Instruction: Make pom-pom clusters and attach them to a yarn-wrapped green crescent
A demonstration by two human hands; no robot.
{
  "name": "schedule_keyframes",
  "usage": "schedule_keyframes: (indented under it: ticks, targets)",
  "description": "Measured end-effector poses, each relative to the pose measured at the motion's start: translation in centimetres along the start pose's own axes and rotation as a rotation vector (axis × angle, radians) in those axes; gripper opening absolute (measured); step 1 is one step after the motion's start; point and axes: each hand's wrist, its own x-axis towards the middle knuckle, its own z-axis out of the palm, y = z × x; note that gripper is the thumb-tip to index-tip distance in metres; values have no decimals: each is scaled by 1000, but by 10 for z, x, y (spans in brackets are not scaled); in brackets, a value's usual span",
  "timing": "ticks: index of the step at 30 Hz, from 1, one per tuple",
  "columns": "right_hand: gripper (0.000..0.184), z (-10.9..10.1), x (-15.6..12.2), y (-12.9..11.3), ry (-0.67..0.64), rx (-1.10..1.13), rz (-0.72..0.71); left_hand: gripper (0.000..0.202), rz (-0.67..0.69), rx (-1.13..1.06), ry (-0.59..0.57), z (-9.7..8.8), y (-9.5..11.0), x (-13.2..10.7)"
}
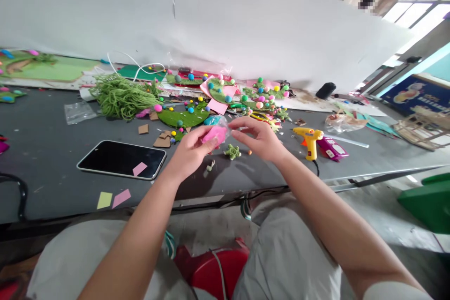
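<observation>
My left hand [191,152] is closed on a small clear plastic bag holding something pink [215,135], held just above the grey table [52,150]. My right hand [258,138] pinches the bag's clear upper right edge with its fingertips. Both hands meet over the table's front middle. A small green yarn figure [232,152] and a tiny pale piece [210,167] lie on the table right below the hands.
A black tablet [121,159] lies left of the hands, green yarn [121,96] behind it. Felt pieces with coloured pompoms [246,93] crowd the back. A yellow glue gun [309,140] and a pink packet [332,148] lie right. A white board [211,14] stands behind.
</observation>
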Motion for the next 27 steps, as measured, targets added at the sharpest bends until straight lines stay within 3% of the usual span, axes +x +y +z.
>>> schedule_keyframes:
  ticks: [5,12,17,27]
  targets:
    - [17,4,-3,0,92,47,44,40,40,139,15,1,5,0]
    - [18,1,-2,3,-88,53,-64,39,50,210,-9,-4,1,-1]
    - [16,-5,-3,5,-116,43,-136,37,3,129,-62,-8,-1,-2]
    - [28,-2,-5,-1,-71,-8,-32,48,18,123,-123,-5,-1,-6]
